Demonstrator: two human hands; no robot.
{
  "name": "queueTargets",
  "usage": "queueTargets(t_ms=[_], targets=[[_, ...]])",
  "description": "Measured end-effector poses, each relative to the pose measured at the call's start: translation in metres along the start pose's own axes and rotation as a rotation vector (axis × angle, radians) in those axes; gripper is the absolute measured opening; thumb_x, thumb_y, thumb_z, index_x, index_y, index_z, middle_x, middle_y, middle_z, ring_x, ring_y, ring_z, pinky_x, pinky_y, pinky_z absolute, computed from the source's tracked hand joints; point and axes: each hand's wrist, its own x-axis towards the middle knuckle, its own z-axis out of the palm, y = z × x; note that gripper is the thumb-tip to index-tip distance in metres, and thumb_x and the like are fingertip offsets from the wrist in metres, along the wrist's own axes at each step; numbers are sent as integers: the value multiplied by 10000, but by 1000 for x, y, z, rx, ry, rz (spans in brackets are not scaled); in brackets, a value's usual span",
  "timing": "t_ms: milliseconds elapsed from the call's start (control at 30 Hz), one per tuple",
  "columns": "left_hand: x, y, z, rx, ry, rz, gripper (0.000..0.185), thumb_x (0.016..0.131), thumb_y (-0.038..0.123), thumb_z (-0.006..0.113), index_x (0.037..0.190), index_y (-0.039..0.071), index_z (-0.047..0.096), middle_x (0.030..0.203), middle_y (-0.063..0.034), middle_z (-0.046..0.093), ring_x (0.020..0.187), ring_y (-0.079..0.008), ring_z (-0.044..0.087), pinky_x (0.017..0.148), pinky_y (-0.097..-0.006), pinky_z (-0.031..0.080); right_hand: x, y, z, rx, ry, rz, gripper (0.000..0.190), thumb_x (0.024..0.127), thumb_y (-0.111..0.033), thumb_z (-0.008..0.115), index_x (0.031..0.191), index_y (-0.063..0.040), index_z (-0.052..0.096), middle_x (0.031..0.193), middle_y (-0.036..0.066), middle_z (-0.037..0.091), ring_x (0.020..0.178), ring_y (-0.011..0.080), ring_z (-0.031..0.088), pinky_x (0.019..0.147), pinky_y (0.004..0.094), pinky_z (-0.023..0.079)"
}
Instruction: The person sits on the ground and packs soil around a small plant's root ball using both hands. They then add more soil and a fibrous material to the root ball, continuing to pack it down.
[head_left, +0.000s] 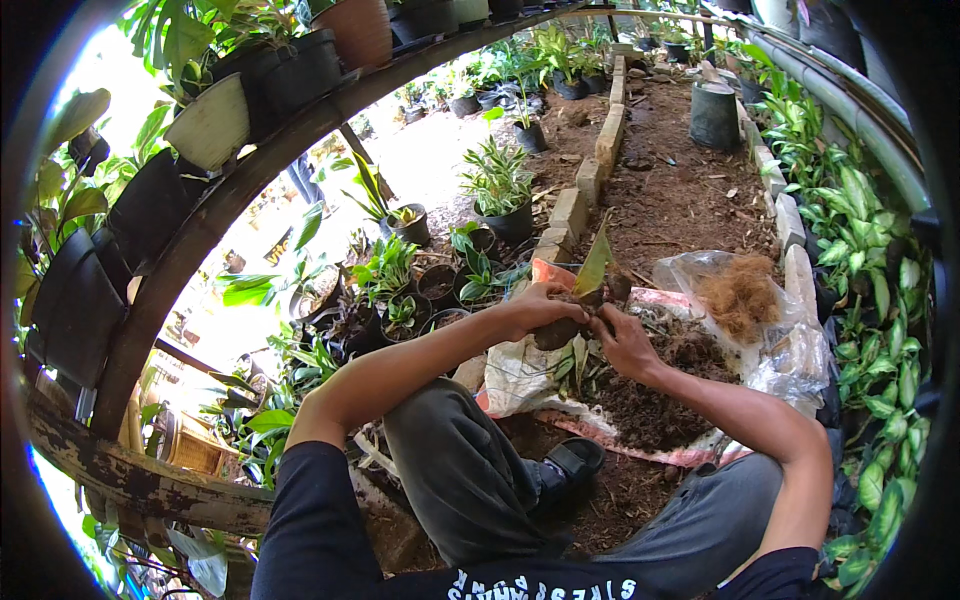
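Observation:
My left hand (546, 309) grips a small plant with a brown root ball, held above a spread sack. An upright green leaf (595, 262) rises from the top, and the dark brown root ball (556, 334) shows under my fingers. From the other side, my right hand (628, 343) pinches at the plant's base, its fingertips close to those of my left. What lies between the fingertips is too small to make out. Below, the white and red sack (517, 379) bears a heap of dark soil (656, 405) and some cut leaves (574, 364).
Brown fibre (739, 298) rests on a clear plastic bag (787, 364) at the right. Potted plants (401, 311) crowd the left. A brick border (570, 210) edges the soil bed (667, 202), where a black grow bag (712, 116) stands. Leafy plants (862, 217) line the right side.

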Motion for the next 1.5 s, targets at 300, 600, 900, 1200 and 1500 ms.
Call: queueTargets(t_ms=[300, 600, 900, 1200, 1500], targets=[[-17, 10, 3, -2, 10, 9, 415, 739, 203, 803, 1031, -4, 593, 931, -54, 616, 837, -136, 620, 760, -284, 519, -4, 12, 3, 100, -168, -2, 327, 987, -297, 545, 1048, 24, 520, 917, 224, 645, 826, 322, 631, 718, 449, 458], [-5, 1, 2, 25, 18, 18, 395, 744, 187, 797, 1030, -7, 607, 948, -54, 629, 841, -132, 622, 762, -279, 513, -4, 0, -4, 77, -191, -42, 315, 968, -251, 553, 1115, 26, 535, 926, 219, 654, 857, 301, 640, 752, 441, 467], [-2, 7, 9, 33, 24, -9, 409, 749, 178, 784, 1070, -16, 619, 963, -63, 642, 850, -135, 629, 782, -287, 518, -4, 9, -3, 94, -123, -158, 263, 942, -224, 562, 1057, 12, 574, 874, 210, 645, 788, 320, 628, 707, 428, 462], [-3, 14, 15, 21, 28, 11, 380, 758, 165, 775, 1054, -25, 634, 976, -77, 656, 840, -138, 637, 759, -282, 527, -7, 9, -6, 100, -100, -130, 231, 938, -194, 577, 1031, 17, 596, 807, 195, 650, 698, 300, 624, 674, 434, 466], [-3, 8, 10, -10, 6, -38, 361, 778, 158, 772, 1062, -17, 632, 973, -66, 657, 848, -137, 641, 772, -282, 531, -6, 8, 0, 42, -120, -96, 258, 962, -192, 527, 1097, 28, 529, 835, 257, 636, 782, 413, 632, 685, 466, 463]])
